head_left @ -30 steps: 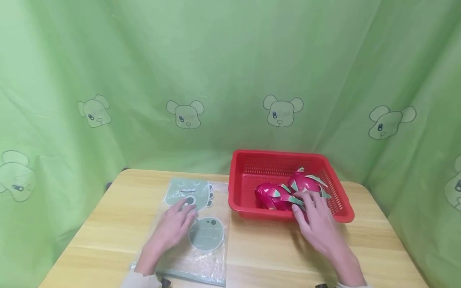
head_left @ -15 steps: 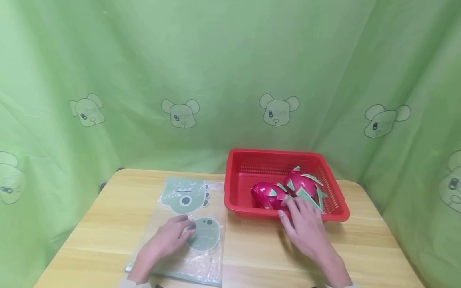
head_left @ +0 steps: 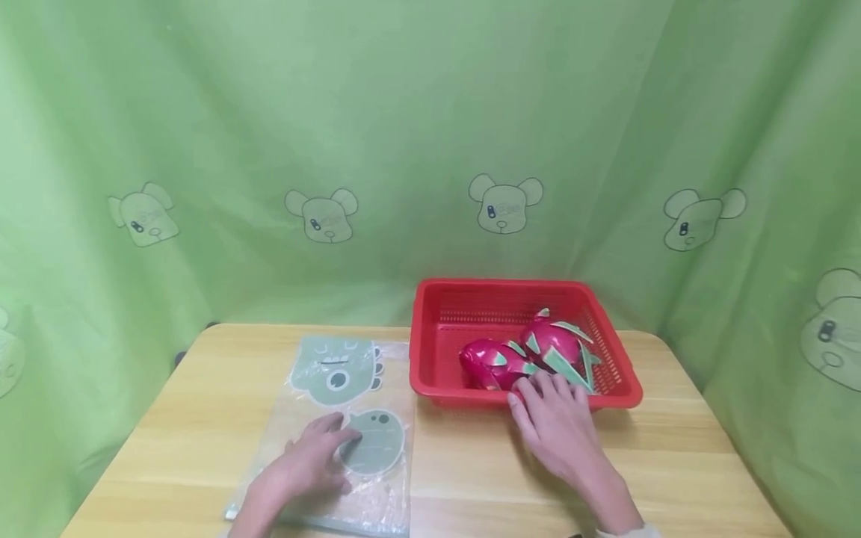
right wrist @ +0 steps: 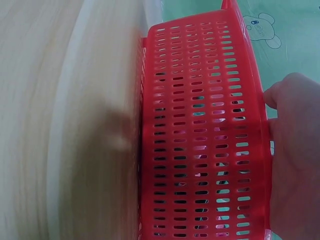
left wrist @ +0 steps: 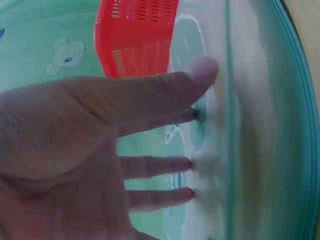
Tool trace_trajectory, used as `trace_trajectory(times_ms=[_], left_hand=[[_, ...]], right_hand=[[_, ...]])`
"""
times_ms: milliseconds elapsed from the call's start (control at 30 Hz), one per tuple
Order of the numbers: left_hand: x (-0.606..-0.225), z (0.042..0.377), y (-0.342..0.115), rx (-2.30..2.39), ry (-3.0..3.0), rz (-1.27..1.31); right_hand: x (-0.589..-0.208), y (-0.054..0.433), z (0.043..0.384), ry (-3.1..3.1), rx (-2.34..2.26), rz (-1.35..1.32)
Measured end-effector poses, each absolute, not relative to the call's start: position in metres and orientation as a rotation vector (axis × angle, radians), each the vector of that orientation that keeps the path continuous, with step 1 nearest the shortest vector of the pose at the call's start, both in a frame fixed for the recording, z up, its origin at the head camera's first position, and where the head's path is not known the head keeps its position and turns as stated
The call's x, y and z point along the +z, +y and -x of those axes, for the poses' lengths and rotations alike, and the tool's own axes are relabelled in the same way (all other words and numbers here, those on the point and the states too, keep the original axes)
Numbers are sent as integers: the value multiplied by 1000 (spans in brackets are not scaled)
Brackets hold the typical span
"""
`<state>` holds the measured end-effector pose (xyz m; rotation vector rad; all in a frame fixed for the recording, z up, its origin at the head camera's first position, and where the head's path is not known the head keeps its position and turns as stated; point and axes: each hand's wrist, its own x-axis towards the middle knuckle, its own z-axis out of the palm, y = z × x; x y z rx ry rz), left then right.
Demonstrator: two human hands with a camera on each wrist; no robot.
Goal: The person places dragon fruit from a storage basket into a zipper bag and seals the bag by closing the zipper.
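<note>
A green curtain [head_left: 403, 112] behind a wooden table [head_left: 471, 459], with a red basket [head_left: 464, 396], a clear bag [head_left: 377, 448] and a hand at each.

The curtain (printed with round-eared animal faces) hangs along the far side. The basket stands far and right on the table; the bag lies flat to its left, green cartoon print showing. The right hand [head_left: 557, 427] bends its fingers over the basket's near rim and holds it, how firmly cannot be told. The left hand [head_left: 309, 459] holds nothing, thumb and fingers loosely spread over the bag. Two dragon fruits [head_left: 553, 342] lie close together inside the basket, just beyond the right hand.
</note>
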<state>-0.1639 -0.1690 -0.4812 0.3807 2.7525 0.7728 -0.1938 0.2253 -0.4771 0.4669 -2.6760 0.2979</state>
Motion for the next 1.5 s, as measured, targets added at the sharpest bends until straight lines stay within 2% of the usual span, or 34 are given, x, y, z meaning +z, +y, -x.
trace_trajectory(times_ms=[800,1100,1500], left_hand=[[-483,153,-162,580,2632,-404],[-489,148,-139,418,2683,-369],[-483,148,-143,525,2746,-392]], right_hand=[[-475,221,195,-2677,244,-465],[-477,219,188,-2689,256,-444],[-472,218,189,-2667,247,-471]])
